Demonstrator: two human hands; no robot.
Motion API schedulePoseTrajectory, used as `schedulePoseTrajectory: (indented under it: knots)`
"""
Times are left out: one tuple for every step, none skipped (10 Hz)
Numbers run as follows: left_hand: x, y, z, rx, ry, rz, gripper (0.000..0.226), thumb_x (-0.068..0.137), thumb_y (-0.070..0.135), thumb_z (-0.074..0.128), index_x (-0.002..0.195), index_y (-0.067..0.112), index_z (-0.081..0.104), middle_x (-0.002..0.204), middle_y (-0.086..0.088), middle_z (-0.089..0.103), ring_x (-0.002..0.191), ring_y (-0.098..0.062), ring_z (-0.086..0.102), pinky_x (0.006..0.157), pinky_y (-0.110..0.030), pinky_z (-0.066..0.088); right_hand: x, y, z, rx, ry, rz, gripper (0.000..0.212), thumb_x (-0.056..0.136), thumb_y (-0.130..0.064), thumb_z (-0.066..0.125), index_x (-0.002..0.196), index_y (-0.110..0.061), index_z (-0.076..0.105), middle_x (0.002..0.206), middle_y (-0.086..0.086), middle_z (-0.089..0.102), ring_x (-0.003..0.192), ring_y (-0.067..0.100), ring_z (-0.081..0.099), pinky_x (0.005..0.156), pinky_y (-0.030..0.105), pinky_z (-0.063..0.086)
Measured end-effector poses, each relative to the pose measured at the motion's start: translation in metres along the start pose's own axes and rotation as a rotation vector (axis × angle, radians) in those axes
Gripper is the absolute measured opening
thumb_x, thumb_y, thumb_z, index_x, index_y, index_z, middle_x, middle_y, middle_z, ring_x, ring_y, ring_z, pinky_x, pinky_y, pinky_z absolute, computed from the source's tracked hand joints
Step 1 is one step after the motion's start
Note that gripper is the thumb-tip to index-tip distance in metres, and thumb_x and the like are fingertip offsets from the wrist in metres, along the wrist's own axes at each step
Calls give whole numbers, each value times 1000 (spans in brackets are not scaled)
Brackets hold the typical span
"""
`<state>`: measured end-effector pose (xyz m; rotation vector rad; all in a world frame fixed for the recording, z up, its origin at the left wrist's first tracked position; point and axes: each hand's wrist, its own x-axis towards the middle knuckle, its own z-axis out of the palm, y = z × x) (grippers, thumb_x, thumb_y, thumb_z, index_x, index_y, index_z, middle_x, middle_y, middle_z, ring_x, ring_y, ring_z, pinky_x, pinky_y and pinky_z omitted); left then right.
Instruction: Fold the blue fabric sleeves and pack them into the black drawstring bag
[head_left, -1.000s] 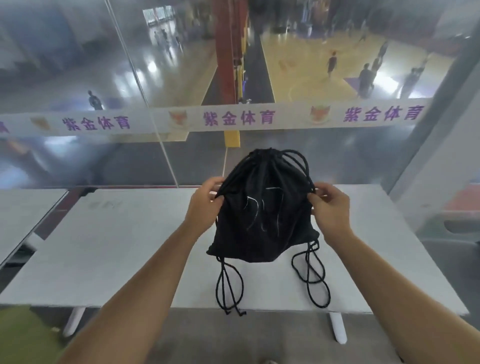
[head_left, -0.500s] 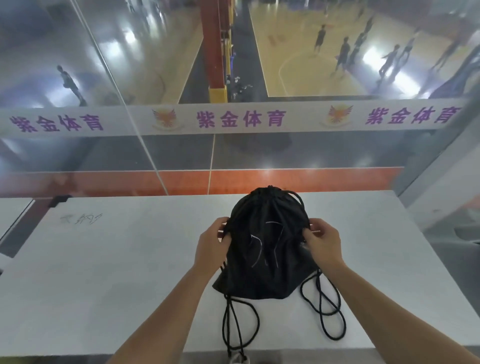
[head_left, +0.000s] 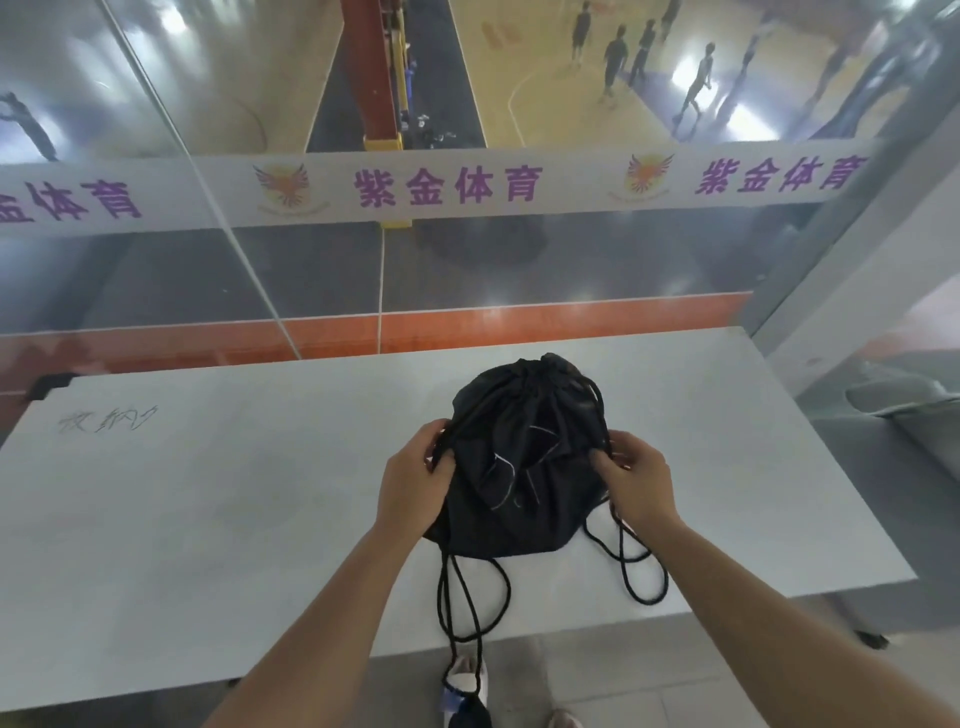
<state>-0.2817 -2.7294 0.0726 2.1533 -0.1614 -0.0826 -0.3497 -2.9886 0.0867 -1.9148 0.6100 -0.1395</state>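
The black drawstring bag (head_left: 524, 462) lies bulging on the white table (head_left: 208, 519), its mouth cinched tight at the far end. My left hand (head_left: 413, 486) grips the bag's left side where the cord runs. My right hand (head_left: 636, 480) pinches the right side and its cord. Black cords (head_left: 470, 597) loop over the table's near edge and hang down. No blue fabric sleeves are visible.
A glass wall with a white banner (head_left: 447, 187) stands right behind the table, overlooking a sports court with several people. Handwriting (head_left: 104, 418) marks the table's far left. My shoes (head_left: 467, 686) show below the near edge. A grey seat (head_left: 904, 400) is at right.
The bag has come down from upright in the air to lying on the table. Both hands kept their grip on its sides. The camera tilted downward.
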Motion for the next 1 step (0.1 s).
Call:
schedulePoseTrajectory:
  knots:
    - [-16,6,-5,17,23,-46,48,97,25,63,142,27,49,140,7,58,128,-20,56,107,-37,48,-23,-3,-14,-10,2,0,29,88,-26,75,115,-27,63,102,-11,70,93,11,66,74,13,48]
